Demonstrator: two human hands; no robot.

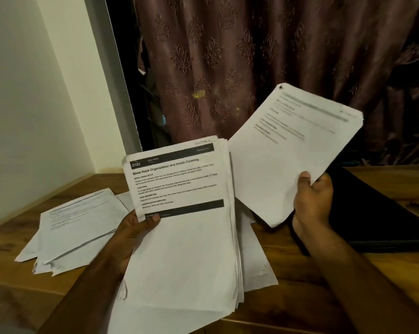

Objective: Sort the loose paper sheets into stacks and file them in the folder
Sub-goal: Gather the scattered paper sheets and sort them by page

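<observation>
Sorting in progress: one bundle in each hand, more paper lying on the worktop.

The left hand (131, 235) grips a thick sheaf (186, 237), thumb pinching its printed front so the heading can be read; the right hand (312, 198) pinches a thinner bundle (288, 153) by its lower edge, lifted aside, probably bound for its own pile. On the worktop (300, 273) lie one fanned stack (76, 225) at the left and some loose sheets (259, 261) under the sheaf; exact sheet numbers cannot be told. One dark folder (377, 213) waits flat at the right, behind the right hand.
</observation>
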